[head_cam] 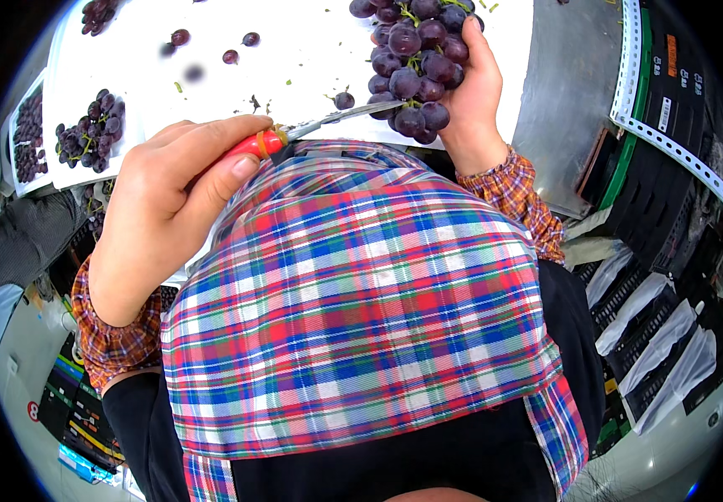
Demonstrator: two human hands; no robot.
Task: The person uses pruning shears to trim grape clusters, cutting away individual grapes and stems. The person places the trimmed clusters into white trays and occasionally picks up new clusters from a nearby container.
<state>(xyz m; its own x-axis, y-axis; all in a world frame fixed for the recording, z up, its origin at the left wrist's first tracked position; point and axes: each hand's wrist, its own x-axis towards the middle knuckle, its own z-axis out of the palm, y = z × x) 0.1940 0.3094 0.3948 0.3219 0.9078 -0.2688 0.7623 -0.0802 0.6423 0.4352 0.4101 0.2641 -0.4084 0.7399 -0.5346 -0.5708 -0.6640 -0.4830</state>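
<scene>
My left hand [170, 188] grips red-handled snips [261, 144] with a band around the handle. Their narrow metal blades point right, and the tips lie against the lower grapes of a large bunch of dark purple grapes [415, 66]. That bunch rests in my right hand [477, 94], whose thumb is up along its right side; the other fingers are mostly hidden behind the fruit. A loose grape [344, 100] with a bit of stem lies just above the blades, on a white work surface [299, 69].
Several loose grapes [231, 57] and stem scraps dot the surface. A smaller bunch [91, 132] lies at left, beside a filled white tray [29, 138]. At right are a metal surface [556, 94], a perforated metal rail [681, 150] and black crates [669, 69]. Another person's dark sleeve [35, 241] shows at left.
</scene>
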